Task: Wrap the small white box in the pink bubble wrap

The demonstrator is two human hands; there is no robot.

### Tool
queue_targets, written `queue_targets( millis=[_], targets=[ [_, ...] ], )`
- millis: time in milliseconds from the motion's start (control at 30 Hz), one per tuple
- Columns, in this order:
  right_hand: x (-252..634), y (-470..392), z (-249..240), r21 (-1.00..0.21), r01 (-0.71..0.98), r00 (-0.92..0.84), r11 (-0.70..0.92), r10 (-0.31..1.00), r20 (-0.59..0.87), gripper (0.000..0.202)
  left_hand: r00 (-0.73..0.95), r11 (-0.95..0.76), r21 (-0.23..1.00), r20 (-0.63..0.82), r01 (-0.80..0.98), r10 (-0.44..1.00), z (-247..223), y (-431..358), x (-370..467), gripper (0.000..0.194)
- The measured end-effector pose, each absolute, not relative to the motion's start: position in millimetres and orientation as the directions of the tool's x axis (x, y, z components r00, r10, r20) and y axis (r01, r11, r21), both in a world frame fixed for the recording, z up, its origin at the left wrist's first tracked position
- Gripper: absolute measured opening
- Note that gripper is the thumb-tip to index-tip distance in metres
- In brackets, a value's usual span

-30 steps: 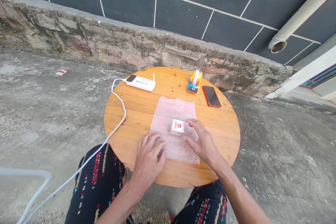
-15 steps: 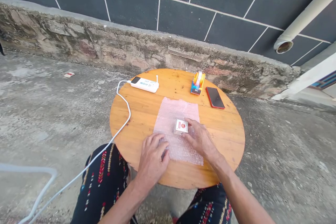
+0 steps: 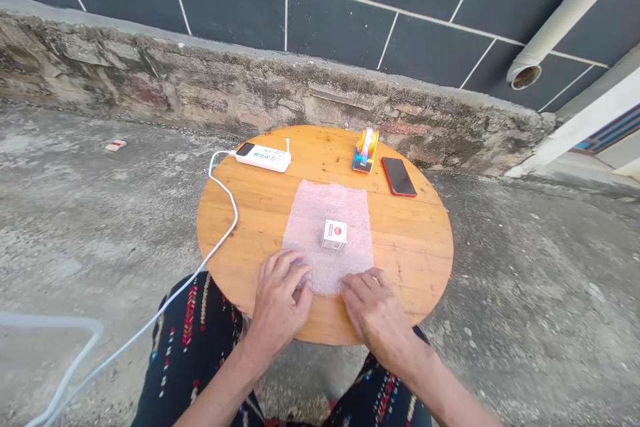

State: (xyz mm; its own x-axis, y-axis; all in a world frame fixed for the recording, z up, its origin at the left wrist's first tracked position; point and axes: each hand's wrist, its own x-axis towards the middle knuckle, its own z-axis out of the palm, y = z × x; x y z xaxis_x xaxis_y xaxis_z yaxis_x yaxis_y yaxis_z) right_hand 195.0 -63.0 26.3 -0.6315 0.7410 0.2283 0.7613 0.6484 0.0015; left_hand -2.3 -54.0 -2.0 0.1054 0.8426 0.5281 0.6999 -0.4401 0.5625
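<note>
A sheet of pinkish bubble wrap lies flat on the round wooden table. On its middle stands a small white box with a red mark on top, touched by neither hand. My left hand is at the sheet's near left corner, its fingers curled with the thumb close to them at the edge. At the near right corner my right hand has its fingers bent over the sheet's edge; its thumb is hidden.
Toward the far edge are a white device with a white cable, an orange and blue tape dispenser and a red-edged phone. A stone-based wall rises behind the table.
My right hand has let go of the box and moved down to the near right corner of the sheet. That near edge now sits farther from me. The whole view has shifted slightly.
</note>
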Motion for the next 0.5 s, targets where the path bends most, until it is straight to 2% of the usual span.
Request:
queue_targets(
  millis=[133,300,500],
  targets=[
    [193,-58,22,0.021,0.775,-0.617,0.631,0.75,0.236,0.018,0.189,-0.499,0.524,0.535,0.69,0.824,7,-58,-1,0.022],
    [195,-53,39,-0.147,0.806,-0.522,0.574,0.805,0.282,0.018,0.295,-0.535,0.414,0.516,0.737,0.804,19,-53,6,0.032],
    [205,-42,63,-0.326,0.77,-0.482,0.548,0.835,0.265,0.015,0.326,-0.561,0.352,0.541,0.749,0.775,21,-34,11,0.019]
  ],
)
